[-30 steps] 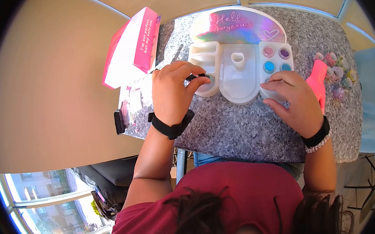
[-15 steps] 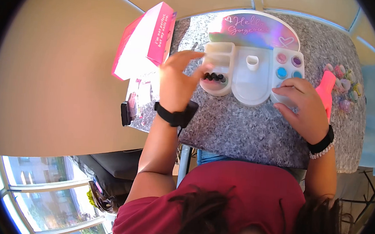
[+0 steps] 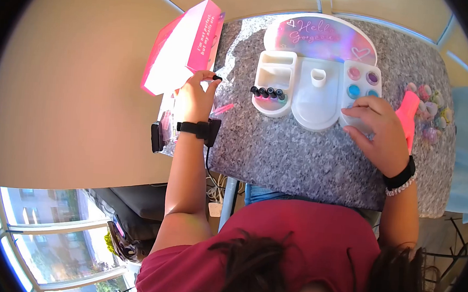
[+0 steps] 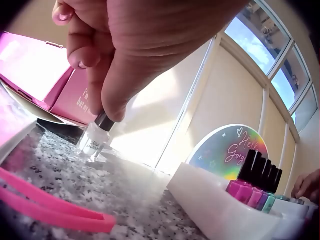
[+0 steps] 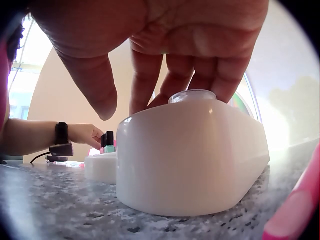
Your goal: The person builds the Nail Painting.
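At the left of the table, my left hand (image 3: 195,101) pinches the black cap of a clear nail polish bottle (image 4: 94,142) between thumb and fingers. The bottle is upright, low over the granite table, beside the pink box (image 3: 202,38). Several nail polish bottles (image 4: 245,192) with black caps stand in a row in the front slot of the white left tray (image 3: 271,112). Over the white right tray (image 5: 190,155), my right hand (image 3: 378,133) spreads its relaxed fingers, fingertips by a small clear pot (image 5: 192,96), its thumb apart from the tray.
A middle tray (image 3: 314,119) with a small cup lies between them, before a shiny "Hello Gorgeous" backboard (image 3: 320,38). Glitter pots (image 3: 354,91) fill the right tray. A pink hand form (image 3: 408,115) and several small rolls (image 3: 430,111) lie right. A pink slim tool (image 4: 60,212) lies left.
My left hand left the front slot of the left tray, where a row of polish bottles now shows, and moved left to the clear bottle by the box. The right hand stays over its tray.
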A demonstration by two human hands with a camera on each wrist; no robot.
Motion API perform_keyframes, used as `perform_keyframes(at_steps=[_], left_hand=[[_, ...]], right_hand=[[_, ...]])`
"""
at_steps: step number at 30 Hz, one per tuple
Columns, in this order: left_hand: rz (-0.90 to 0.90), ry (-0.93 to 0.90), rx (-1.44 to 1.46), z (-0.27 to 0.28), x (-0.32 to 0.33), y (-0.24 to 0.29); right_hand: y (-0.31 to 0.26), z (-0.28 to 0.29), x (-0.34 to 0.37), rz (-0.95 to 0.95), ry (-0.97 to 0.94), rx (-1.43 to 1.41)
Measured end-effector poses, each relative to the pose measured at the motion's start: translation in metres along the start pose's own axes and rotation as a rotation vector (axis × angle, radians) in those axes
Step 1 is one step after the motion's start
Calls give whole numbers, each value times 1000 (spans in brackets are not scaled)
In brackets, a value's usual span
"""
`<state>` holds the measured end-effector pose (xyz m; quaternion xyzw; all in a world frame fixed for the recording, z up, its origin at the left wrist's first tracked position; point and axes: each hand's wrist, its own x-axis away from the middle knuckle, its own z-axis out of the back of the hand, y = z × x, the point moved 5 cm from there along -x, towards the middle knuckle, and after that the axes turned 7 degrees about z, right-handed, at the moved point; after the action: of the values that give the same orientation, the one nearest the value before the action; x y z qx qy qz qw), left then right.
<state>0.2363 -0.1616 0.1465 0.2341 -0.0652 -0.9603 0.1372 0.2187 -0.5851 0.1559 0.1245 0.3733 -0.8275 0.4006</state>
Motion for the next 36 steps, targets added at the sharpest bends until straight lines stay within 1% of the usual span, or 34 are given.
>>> perform_keyframes(at_steps=[2, 3, 4, 6, 7, 8, 10, 11, 12, 14, 20, 24, 26, 27, 28, 30, 32, 34, 36], left_hand=[[56, -19, 158, 12, 3, 10], [104, -47, 160, 23, 12, 19], [104, -51, 162, 39, 19, 32], [139, -108, 324, 57, 31, 49], [34, -34, 409, 63, 39, 59], [44, -77, 428, 67, 47, 69], [2, -95, 462, 66, 61, 86], [-29, -117, 347, 67, 67, 96], [-107, -67, 273, 65, 74, 105], [-155, -8, 237, 57, 80, 110], [-147, -33, 309, 37, 80, 113], [-161, 1, 316, 35, 80, 114], [-163, 43, 350, 41, 79, 116], [-191, 103, 360, 48, 77, 118], [-184, 109, 357, 52, 75, 116], [-266, 261, 390, 70, 73, 108], [-264, 342, 408, 79, 68, 94], [-95, 333, 538, 88, 69, 79], [-130, 402, 587, 87, 76, 47]], right_hand=[[2, 0, 0, 0, 5, -3], [2, 0, 1, -4, 11, -10], [2, 0, 1, -8, 8, -9], [2, 0, 1, -21, 7, -23], [1, -1, 0, -16, -1, -27], [1, -1, 1, -15, 9, -19], [-1, -2, 1, -5, 14, -14], [0, -2, 1, -7, 10, -4], [0, -2, 1, -11, 7, 8], [-1, -2, 0, -7, 9, 10], [-3, -1, -1, 2, 8, 26], [-4, -1, -1, -1, 7, 32], [-6, -1, -2, 6, -6, 41], [-6, -1, -2, -3, -15, 55], [-7, -2, -3, 6, -19, 54], [-8, -2, -3, -3, -10, 56], [-7, -2, -4, 2, -15, 52], [-7, -2, -4, 8, -19, 51], [-7, -2, -4, -9, -27, 62]])
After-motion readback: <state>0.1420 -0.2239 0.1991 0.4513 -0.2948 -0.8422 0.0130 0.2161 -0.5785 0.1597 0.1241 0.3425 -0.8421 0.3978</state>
